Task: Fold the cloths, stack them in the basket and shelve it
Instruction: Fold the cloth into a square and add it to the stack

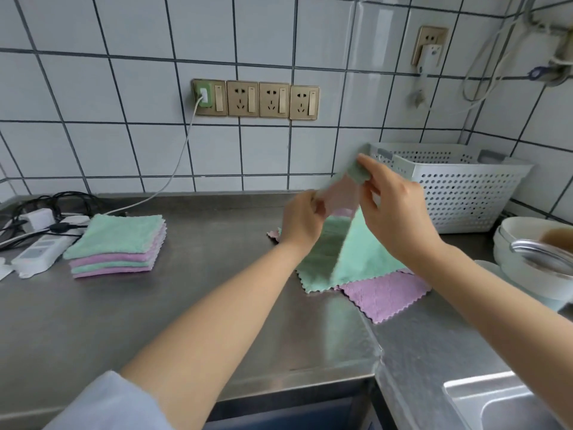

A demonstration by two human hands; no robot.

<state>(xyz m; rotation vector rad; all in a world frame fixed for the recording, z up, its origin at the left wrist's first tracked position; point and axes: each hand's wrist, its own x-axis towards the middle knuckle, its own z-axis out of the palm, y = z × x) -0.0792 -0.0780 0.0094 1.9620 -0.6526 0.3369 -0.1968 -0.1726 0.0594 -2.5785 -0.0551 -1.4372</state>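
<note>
Steel counter (217, 305): both hands (302, 220) lift green cloth (356, 256) corner upward.

Soft, even light; hands (350, 212) motion-blurred, tile lines bowed at edges.

Cloths (366, 252) green/pink-lilac; folded stack (116, 243) alt. green & lilac; basket (465, 193) white, perforated; tiles (124, 72) white w/ dark grout.

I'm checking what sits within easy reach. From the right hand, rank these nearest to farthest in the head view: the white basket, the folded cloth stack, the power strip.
From the right hand, which pinches a cloth corner:
1. white basket, just behind it to the right, against the wall.
2. folded cloth stack, far left on the counter.
3. power strip, farther left, beside the stack.
</note>
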